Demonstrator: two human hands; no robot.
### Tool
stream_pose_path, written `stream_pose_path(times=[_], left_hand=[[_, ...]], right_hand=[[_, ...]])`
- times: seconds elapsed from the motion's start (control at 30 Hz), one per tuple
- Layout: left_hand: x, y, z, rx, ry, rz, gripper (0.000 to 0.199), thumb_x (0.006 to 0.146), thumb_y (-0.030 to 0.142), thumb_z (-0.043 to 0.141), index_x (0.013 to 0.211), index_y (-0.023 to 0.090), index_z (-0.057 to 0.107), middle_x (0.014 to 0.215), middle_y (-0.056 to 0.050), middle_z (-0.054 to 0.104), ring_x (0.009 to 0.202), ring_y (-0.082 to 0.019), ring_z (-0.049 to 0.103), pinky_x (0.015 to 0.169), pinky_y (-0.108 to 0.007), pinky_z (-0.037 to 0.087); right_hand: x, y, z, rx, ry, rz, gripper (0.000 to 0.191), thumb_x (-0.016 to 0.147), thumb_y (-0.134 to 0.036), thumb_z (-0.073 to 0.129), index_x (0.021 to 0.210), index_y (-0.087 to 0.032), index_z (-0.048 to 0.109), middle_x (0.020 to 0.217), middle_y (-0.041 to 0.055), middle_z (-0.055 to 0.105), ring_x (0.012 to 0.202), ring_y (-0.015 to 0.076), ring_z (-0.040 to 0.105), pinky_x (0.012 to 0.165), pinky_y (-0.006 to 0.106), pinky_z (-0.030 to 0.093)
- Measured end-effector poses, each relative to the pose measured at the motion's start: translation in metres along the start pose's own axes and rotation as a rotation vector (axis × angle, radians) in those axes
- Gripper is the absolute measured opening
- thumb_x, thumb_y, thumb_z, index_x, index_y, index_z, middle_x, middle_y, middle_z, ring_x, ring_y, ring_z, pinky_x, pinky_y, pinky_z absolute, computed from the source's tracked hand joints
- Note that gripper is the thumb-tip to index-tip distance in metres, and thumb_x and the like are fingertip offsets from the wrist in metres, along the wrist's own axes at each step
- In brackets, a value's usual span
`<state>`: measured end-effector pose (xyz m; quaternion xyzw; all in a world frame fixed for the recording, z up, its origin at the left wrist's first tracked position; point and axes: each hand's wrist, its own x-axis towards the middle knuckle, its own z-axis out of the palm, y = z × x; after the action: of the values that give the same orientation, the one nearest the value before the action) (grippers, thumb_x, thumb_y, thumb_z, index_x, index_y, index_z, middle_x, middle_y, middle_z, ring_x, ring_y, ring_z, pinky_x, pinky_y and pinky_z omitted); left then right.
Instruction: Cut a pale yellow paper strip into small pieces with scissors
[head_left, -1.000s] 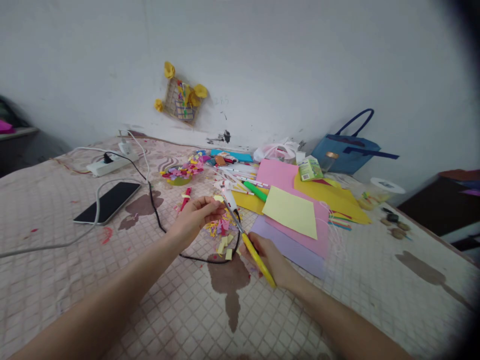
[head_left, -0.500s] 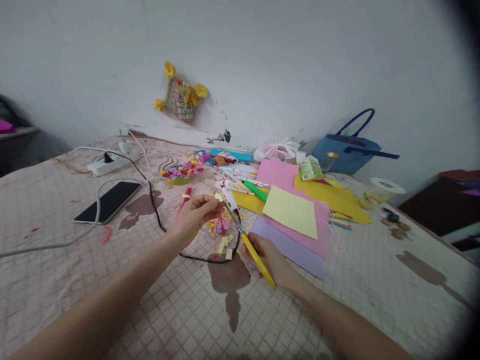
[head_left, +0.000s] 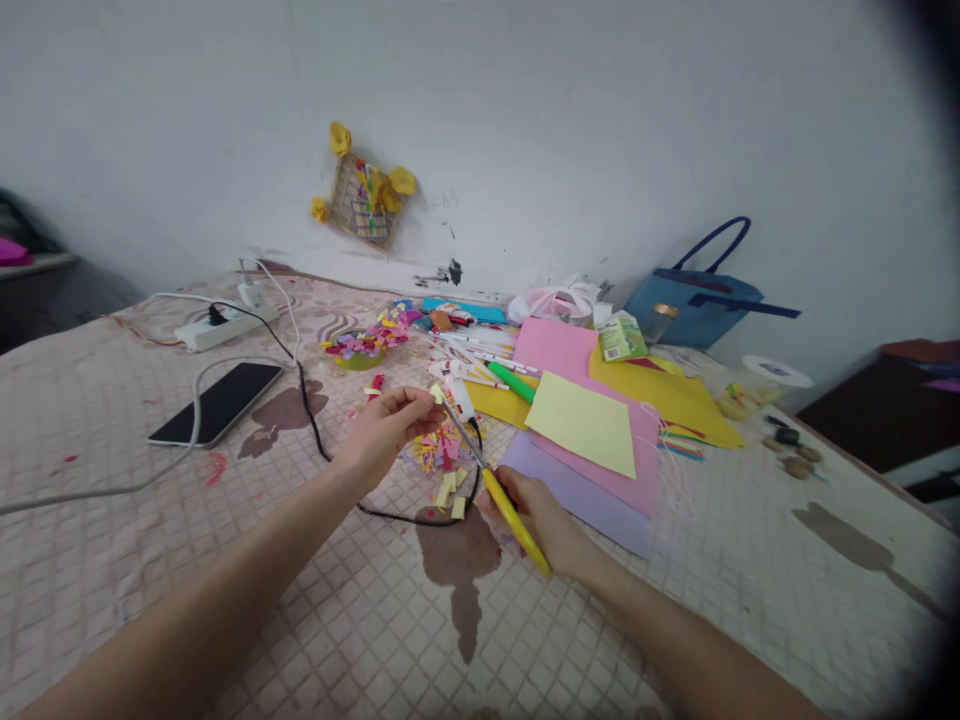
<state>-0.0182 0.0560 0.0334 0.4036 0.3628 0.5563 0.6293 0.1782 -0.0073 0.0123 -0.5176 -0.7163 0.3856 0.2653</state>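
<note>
My left hand [head_left: 394, 425] pinches a small piece of pale yellow paper [head_left: 437, 394] between thumb and fingertips. Wrapped around the yellow handle of a pair of scissors [head_left: 516, 522] is my right hand [head_left: 536, 515]. The blades point up and left, their tips at the paper piece. Below the blades lie small cut paper squares [head_left: 448, 485] and a heap of colourful paper scraps [head_left: 435, 450]. A white glue gun [head_left: 459, 392] with a black cord rests just behind the blades. To the right, a pale yellow sheet [head_left: 583, 425] lies on pink and purple sheets.
A black phone [head_left: 217, 402] and a white power strip [head_left: 225, 328] lie at left with loose cables. A bowl of paper bits [head_left: 358, 358] stands behind my left hand. Farther right are a green marker [head_left: 511, 382], a small box [head_left: 622, 338] and a blue bag [head_left: 694, 308].
Both hands stay almost in place. The small yellow paper piece in my left fingers has turned slightly and looks narrower at the scissor tips.
</note>
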Motion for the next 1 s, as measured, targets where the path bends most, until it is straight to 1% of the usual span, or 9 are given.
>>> stream_pose_path(times=[0.17,0.3,0.43,0.57,0.7,0.87,1.0], left_hand=[[0.001,0.001,-0.001,0.015,0.004,0.007,0.016,0.066,0.022,0.071,0.07,0.013,0.059,0.067,-0.002,0.065,0.066,-0.012,0.062,0.067,-0.024,0.048],[0.003,0.002,-0.003,0.033,-0.01,0.008,0.015,0.067,0.021,0.071,0.07,0.013,0.059,0.067,-0.002,0.065,0.066,-0.011,0.062,0.067,-0.024,0.048],[0.004,0.003,-0.006,0.056,-0.021,0.003,0.013,0.067,0.021,0.07,0.07,0.014,0.06,0.067,-0.002,0.065,0.067,-0.012,0.063,0.068,-0.024,0.048],[0.008,0.002,-0.011,0.102,-0.043,0.019,0.014,0.068,0.024,0.07,0.072,0.014,0.061,0.069,-0.002,0.066,0.069,-0.013,0.063,0.069,-0.025,0.049],[0.01,0.0,-0.014,0.144,-0.039,0.039,0.015,0.068,0.027,0.071,0.072,0.015,0.062,0.069,-0.003,0.066,0.068,-0.013,0.063,0.068,-0.025,0.049],[0.009,0.002,-0.014,0.158,-0.039,0.035,0.016,0.068,0.027,0.07,0.072,0.015,0.062,0.069,-0.003,0.066,0.068,-0.013,0.063,0.068,-0.025,0.049],[0.009,0.003,-0.013,0.158,-0.041,0.028,0.015,0.068,0.026,0.07,0.072,0.014,0.062,0.069,-0.003,0.066,0.067,-0.013,0.063,0.07,-0.026,0.049]], right_hand=[[0.001,0.006,0.001,-0.095,-0.002,-0.038,0.024,0.081,-0.04,0.049,0.074,-0.018,0.047,0.064,-0.0014,0.053,0.053,0.0104,0.043,0.046,0.021,0.031],[0.003,0.01,0.002,-0.123,-0.006,-0.051,0.025,0.081,-0.041,0.049,0.075,-0.017,0.048,0.067,-0.0001,0.056,0.056,0.0112,0.046,0.051,0.022,0.034],[0.004,0.012,0.002,-0.146,0.002,-0.057,0.027,0.082,-0.042,0.049,0.075,-0.017,0.048,0.068,0.0005,0.057,0.057,0.0115,0.046,0.055,0.023,0.036],[0.005,0.013,0.002,-0.161,0.003,-0.058,0.026,0.082,-0.042,0.049,0.077,-0.017,0.049,0.068,0.0007,0.057,0.057,0.0116,0.046,0.054,0.022,0.036],[0.004,0.012,0.001,-0.16,0.001,-0.059,0.026,0.081,-0.042,0.05,0.074,-0.017,0.048,0.066,0.0001,0.057,0.055,0.0115,0.045,0.053,0.022,0.035],[0.004,0.011,0.001,-0.164,-0.007,-0.063,0.026,0.082,-0.042,0.049,0.075,-0.018,0.048,0.068,0.0005,0.058,0.056,0.0119,0.047,0.055,0.023,0.037],[0.005,0.013,0.001,-0.165,0.007,-0.069,0.025,0.081,-0.041,0.05,0.072,-0.018,0.047,0.065,-0.0003,0.056,0.054,0.0112,0.044,0.053,0.023,0.036]])
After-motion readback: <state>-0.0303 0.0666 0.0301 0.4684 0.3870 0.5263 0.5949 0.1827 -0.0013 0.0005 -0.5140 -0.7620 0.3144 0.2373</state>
